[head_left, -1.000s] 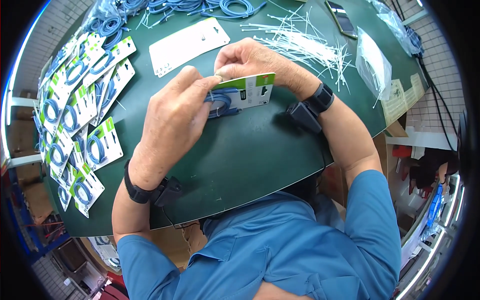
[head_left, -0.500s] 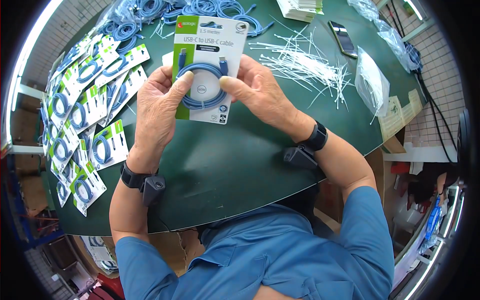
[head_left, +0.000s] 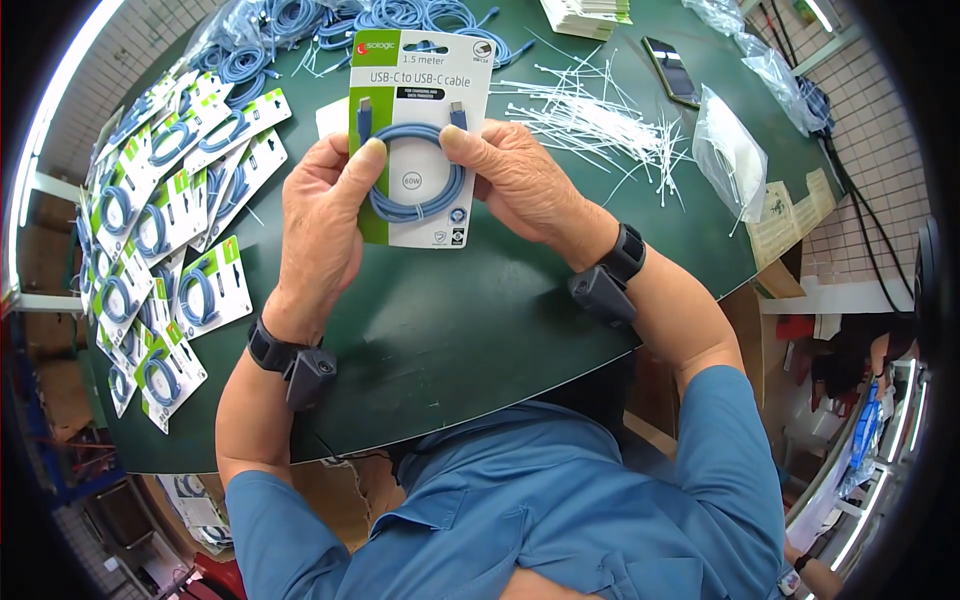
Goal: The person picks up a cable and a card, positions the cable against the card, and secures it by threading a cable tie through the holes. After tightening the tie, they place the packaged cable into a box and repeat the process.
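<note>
Upright above the green table, a white and green card (head_left: 422, 105) carries a coiled blue charging cable (head_left: 408, 213). The cable's two plug ends stand upward near the card's sides. My left hand (head_left: 325, 205) pinches the left edge, its thumb lying on the front by the coil. At the right edge my right hand (head_left: 530, 180) grips it likewise, thumb pressed near the right plug. Behind the card the other fingers are mostly hidden. A black strap with a small dark device sits on each wrist.
Several finished-looking cable cards (head_left: 215, 290) overlap on the left. Loose blue cable coils (head_left: 240, 65) lie at the back. White cable ties (head_left: 600, 125) spread to the right, near a phone (head_left: 670, 70), a clear bag (head_left: 732, 155) and a stack of cards (head_left: 585, 15).
The card has turned slightly and now faces me more squarely. My right thumb has shifted up toward the right plug. Both hands still hold the card; the whole view has shifted a little.
</note>
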The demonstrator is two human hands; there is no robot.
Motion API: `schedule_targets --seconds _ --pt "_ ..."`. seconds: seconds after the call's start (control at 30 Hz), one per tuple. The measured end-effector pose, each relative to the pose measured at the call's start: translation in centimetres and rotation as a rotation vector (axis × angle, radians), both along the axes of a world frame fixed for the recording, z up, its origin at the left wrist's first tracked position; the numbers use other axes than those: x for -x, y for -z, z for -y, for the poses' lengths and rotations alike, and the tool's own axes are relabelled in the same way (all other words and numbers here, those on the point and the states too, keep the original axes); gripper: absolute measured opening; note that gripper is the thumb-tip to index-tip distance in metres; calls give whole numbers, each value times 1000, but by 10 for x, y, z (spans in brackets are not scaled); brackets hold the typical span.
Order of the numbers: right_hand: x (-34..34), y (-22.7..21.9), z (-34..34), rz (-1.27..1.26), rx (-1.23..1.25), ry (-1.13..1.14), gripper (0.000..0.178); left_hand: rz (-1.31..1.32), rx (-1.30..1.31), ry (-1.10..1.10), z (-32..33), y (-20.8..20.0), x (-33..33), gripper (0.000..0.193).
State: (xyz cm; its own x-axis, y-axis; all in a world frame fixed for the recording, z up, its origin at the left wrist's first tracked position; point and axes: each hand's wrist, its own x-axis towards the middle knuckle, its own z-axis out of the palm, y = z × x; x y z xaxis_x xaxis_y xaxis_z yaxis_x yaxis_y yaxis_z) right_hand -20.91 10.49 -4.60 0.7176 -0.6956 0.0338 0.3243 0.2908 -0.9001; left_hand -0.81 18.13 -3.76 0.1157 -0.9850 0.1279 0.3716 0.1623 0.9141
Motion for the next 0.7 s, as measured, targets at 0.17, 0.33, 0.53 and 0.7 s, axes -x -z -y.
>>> schedule_targets --seconds 0.17,0.33,0.53,0.7 --pt "-5 -10 -12 -139 326 125 45 22 -45 17 3 -9 -1 31" --pt "-8 -10 -16 -82 310 275 40 46 -20 85 -8 -10 9 39" --pt "-3 -10 -15 -26 369 354 38 5 -66 158 -11 -10 11 39" --pt "1 -9 -16 15 365 360 38 -10 2 200 -7 2 12 36"
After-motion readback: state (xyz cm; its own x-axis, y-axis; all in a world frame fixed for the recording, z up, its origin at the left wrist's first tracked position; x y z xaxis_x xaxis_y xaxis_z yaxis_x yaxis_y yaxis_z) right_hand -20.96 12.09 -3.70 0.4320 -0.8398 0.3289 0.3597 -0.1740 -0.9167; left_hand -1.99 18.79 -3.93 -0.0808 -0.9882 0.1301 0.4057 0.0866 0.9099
